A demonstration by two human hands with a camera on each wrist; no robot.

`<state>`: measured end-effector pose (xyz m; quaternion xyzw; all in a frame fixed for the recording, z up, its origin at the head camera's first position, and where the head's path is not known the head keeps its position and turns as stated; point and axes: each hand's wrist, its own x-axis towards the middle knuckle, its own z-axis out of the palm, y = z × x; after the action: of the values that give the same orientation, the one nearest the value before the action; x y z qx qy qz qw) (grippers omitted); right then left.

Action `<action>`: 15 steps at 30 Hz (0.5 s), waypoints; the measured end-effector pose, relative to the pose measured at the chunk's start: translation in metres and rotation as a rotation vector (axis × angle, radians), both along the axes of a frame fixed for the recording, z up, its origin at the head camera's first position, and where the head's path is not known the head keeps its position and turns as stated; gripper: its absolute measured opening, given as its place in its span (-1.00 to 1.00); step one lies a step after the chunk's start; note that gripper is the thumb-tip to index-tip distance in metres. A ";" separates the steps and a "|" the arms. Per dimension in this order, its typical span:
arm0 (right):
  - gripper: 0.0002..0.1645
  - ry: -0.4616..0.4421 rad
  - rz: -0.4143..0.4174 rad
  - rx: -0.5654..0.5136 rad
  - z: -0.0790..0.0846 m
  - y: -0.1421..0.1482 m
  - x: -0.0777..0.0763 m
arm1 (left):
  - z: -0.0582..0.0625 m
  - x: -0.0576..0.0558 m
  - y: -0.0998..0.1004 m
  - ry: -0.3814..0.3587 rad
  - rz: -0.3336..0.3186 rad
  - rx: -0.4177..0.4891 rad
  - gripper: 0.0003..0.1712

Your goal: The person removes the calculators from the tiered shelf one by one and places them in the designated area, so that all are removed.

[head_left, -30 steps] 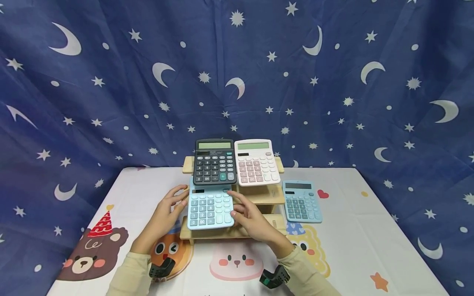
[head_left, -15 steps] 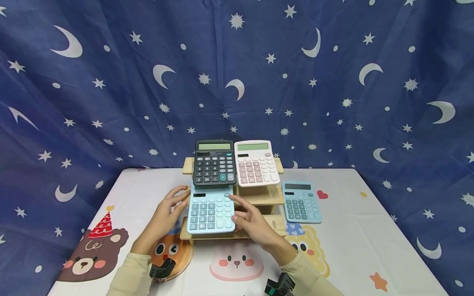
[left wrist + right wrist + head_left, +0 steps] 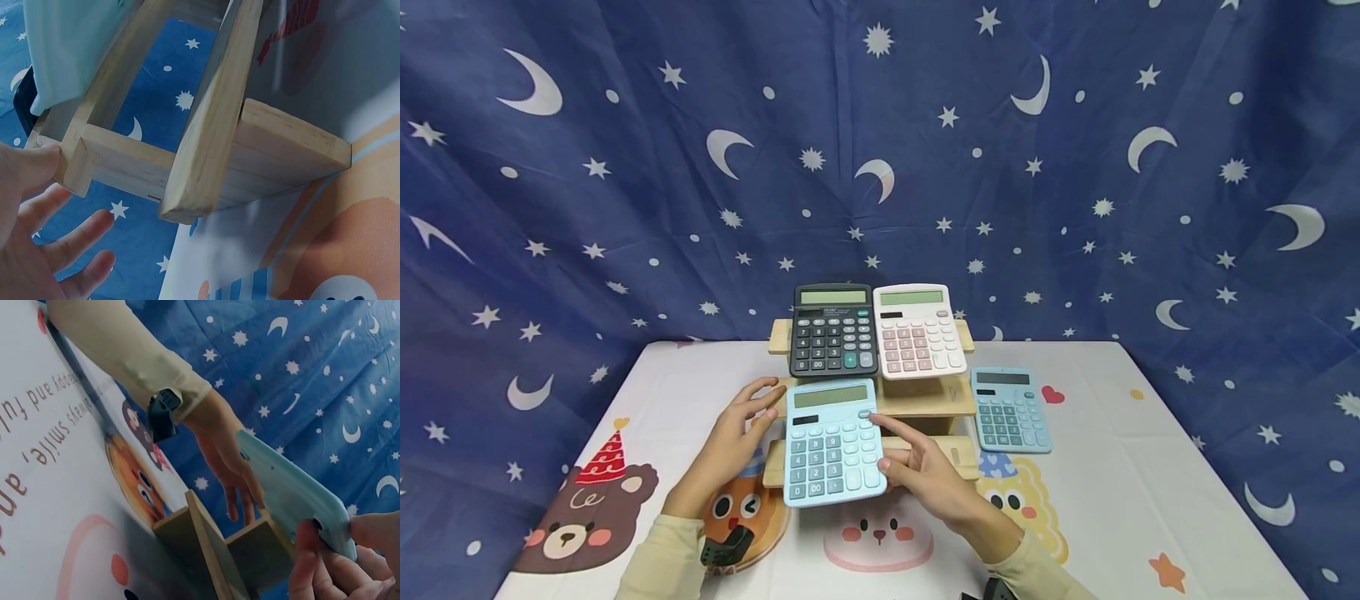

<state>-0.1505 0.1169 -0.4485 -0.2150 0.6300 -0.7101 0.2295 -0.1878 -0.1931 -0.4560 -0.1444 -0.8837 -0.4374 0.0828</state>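
One light blue calculator held clear of its neighbours' faces

A blue star-and-moon backdrop (image 3: 820, 79) rises behind a table (image 3: 1120, 475) under a white printed cloth. On the cloth stands a stepped wooden rack (image 3: 928, 397); its tiers probably exist to keep each row readable above the next. A black calculator (image 3: 833, 329) and a white-and-pink calculator (image 3: 919, 332) sit side by side at its top, faces tilted forward. Another blue calculator (image 3: 1011, 410) lies face up on the cloth, just right of the rack.

The held light blue calculator (image 3: 835, 450) is in front of the middle and lower tiers, display uppermost; whether it touches wood is unclear. The right hand (image 3: 928, 472) pinches its right edge, some fingers against the back — likely to carry the weight from below. The left hand (image 3: 737, 433), fingers loosely extended, rests its thumb on the rack's left end — perhaps steadying the wood.
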 end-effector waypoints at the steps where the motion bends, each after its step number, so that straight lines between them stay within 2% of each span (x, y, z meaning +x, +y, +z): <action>1: -0.22 0.003 0.010 -0.005 0.000 0.001 0.001 | 0.001 0.000 0.000 0.004 -0.001 0.000 -0.53; 15: -0.24 0.055 0.041 -0.039 0.017 0.020 0.011 | -0.001 0.001 0.000 0.060 -0.013 0.008 -0.55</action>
<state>-0.1396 0.1365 -0.4313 -0.2515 0.6175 -0.7113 0.2224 -0.1873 -0.1931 -0.4565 -0.1628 -0.8780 -0.4371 0.1071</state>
